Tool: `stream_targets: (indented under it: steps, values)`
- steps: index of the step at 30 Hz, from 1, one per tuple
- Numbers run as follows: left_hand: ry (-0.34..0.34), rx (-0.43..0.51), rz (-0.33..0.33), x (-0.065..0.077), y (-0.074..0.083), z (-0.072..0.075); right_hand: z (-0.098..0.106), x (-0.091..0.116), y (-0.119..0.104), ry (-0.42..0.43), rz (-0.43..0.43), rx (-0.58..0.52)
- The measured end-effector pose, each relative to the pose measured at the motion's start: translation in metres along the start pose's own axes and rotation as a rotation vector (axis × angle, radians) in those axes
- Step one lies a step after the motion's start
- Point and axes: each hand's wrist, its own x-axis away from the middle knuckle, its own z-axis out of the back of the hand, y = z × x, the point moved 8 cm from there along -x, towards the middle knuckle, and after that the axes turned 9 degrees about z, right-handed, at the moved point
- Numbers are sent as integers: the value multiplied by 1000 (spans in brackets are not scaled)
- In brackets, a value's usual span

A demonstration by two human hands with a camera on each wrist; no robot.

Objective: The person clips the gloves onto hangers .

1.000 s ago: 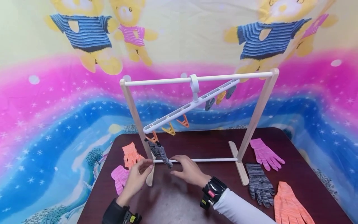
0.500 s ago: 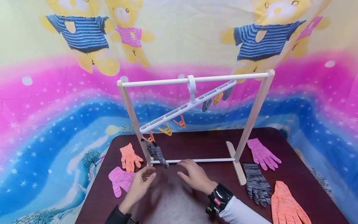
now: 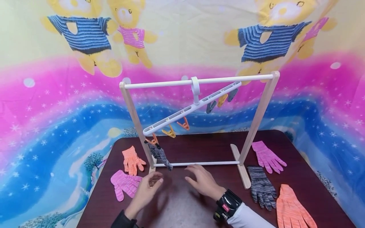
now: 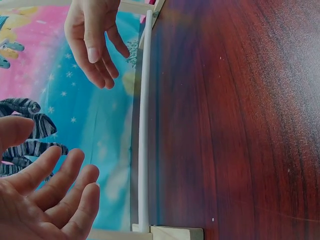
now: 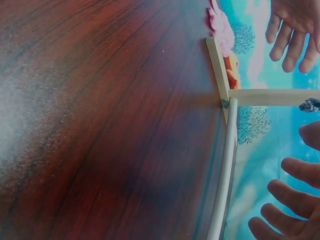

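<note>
A black-and-grey glove (image 3: 160,155) hangs from an orange clip (image 3: 153,140) at the low left end of the tilted white hanger (image 3: 176,117). My left hand (image 3: 147,190) is below and left of that glove, fingers loosely bent and holding nothing. To the glove's right is my right hand (image 3: 204,181), its fingers relaxed and nothing in its grasp. In the left wrist view the left hand's fingers (image 4: 67,200) spread just by the striped glove (image 4: 30,135), with the right hand (image 4: 95,42) across from them.
The hanger hooks on the top rail of a wooden rack (image 3: 258,118). Left on the dark table (image 3: 182,209) lie an orange glove (image 3: 132,161) and a pink glove (image 3: 124,184). At right are a pink glove (image 3: 268,156), a black-and-grey glove (image 3: 262,187) and an orange glove (image 3: 294,207).
Both hands have drawn away from the hanging glove: the right hand moved right and slightly down, the left hand downward. The head view has shifted a little; the glove still hangs from its clip.
</note>
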Motion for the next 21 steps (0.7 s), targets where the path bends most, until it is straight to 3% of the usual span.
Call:
stream_targets:
  steps: [8,21]
  values:
    - [-45,-35,20,1,-4,-9,1,8,3,19,-6,9]
    - [-103,-79,-18,7,2,-21,10,21,12,49,-45,18]
